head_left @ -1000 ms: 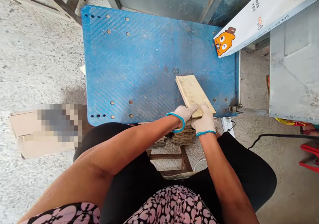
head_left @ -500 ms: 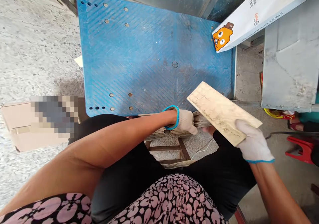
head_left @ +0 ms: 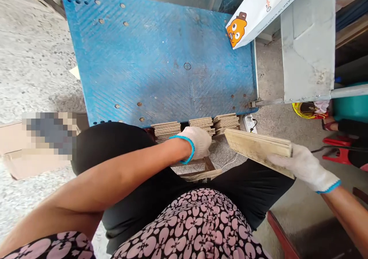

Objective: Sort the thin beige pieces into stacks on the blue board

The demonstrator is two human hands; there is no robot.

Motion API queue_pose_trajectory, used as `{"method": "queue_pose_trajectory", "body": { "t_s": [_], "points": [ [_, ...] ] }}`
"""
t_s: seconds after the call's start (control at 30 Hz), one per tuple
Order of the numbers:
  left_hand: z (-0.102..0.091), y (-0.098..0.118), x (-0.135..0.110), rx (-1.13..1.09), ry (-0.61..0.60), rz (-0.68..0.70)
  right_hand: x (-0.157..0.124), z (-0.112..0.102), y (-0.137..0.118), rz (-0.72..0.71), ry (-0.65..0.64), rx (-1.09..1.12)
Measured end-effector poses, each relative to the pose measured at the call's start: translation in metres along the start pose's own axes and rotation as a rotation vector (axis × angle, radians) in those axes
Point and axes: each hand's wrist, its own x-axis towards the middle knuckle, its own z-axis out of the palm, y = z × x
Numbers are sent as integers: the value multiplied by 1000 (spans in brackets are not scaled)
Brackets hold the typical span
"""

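Note:
My right hand [head_left: 301, 165], in a white knit glove with a blue cuff, grips a few thin wooden boards [head_left: 255, 147] held together on edge, tilted, above my right thigh. My left hand [head_left: 198, 141], gloved the same way, is at the front of the middle stack of boards [head_left: 200, 124]. Its fingers curl down out of sight, so whether they hold anything is hidden. A left stack of boards [head_left: 166, 130] and a right stack of boards [head_left: 227, 122] flank the middle one, along the near edge of the blue plastic platform [head_left: 138, 59].
A white paper bag [head_left: 258, 19] with an orange cartoon lies at the platform's far right. Beyond it is a grey metal panel [head_left: 307, 59]. A power strip [head_left: 250, 124] and a red stool [head_left: 336, 148] are on the right; flattened cardboard [head_left: 37, 163] lies left.
My right hand has moved slightly right and turned the boards from face-up to edge-up, showing several layers. My left hand has drawn back a little toward me. The view has shifted right.

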Motion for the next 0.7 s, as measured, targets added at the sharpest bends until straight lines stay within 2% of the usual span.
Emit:
{"method": "queue_pose_trajectory", "body": {
  "t_s": [0.1,0.2,0.3,0.4,0.53,0.6,0.7],
  "points": [
    [9,12,-22,77,-45,23,6,16,-14,-103,-31,-455],
    [19,11,-33,80,-79,30,11,32,-25,-280,-133,-652],
    [21,1,-31,117,-126,-42,14,37,-27,-367,-184,-745],
    [14,-8,-28,111,-110,-127,13,33,-23,-350,-207,-807],
    [5,-9,-25,102,-77,-133,13,32,-26,-333,-248,-857],
    [5,-6,-23,118,-88,-129,20,40,-30,-375,-291,-878],
    [12,-3,-16,97,-124,-92,40,64,-38,-416,-366,-922]
  ]
}}
